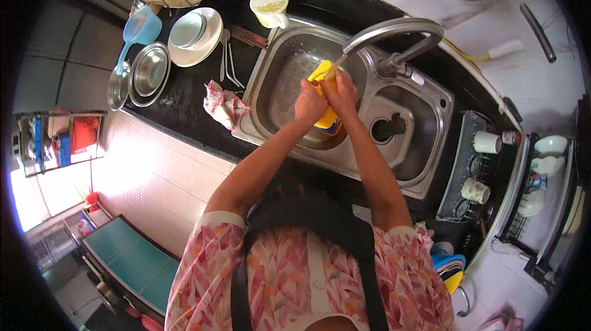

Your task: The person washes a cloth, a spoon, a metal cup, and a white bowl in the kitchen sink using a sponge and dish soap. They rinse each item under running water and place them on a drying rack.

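Note:
Over the larger bowl of a stainless steel sink (286,72), both hands are on a yellow plastic item (326,68) with a blue part at its lower end; its exact kind cannot be told. My left hand (310,100) grips it from the left side. My right hand (340,93) closes on it from the right, just under the spout of the curved metal faucet (397,26). Water appears to run from the spout onto the item. Fingers hide much of its middle. The smaller bowl, with a round drain (381,130), lies to the right.
Left of the sink are a crumpled cloth (224,104), metal utensils (226,61), chopsticks (249,36), stacked plates (196,56), steel bowls (150,74) and a blue dipper (142,26). A lidded mug (269,7) stands behind; a dish rack (455,169) with cups is at right.

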